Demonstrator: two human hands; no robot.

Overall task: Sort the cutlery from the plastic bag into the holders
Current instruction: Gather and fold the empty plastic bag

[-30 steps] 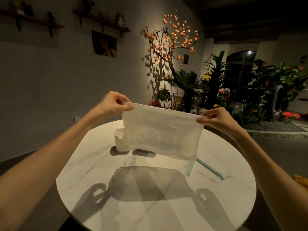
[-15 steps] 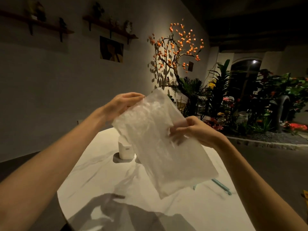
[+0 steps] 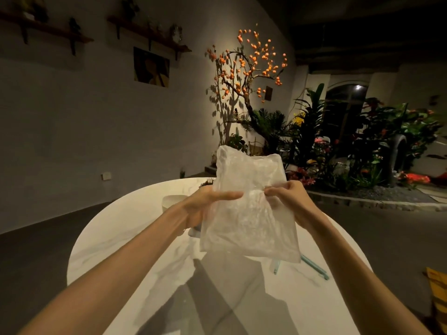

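Note:
I hold a translucent, crumpled plastic bag (image 3: 249,213) upright above the round white marble table (image 3: 135,238). My left hand (image 3: 208,201) grips its left side with the thumb across the front. My right hand (image 3: 287,199) pinches the bag's middle from the right. A white holder (image 3: 173,201) stands on the table behind my left forearm, partly hidden. Two pale blue cutlery pieces (image 3: 314,267) lie on the table below the bag's lower right corner. I cannot tell whether anything is inside the bag.
Something dark with tines (image 3: 208,182) shows at the table's far edge behind the bag. A grey wall with shelves stands to the left. Potted plants and a tree with orange fruit (image 3: 249,68) fill the back right. A yellow object (image 3: 437,286) sits at the right edge.
The bag went from stretched flat and wide between both hands to turned upright. Both hands have come close together at its middle.

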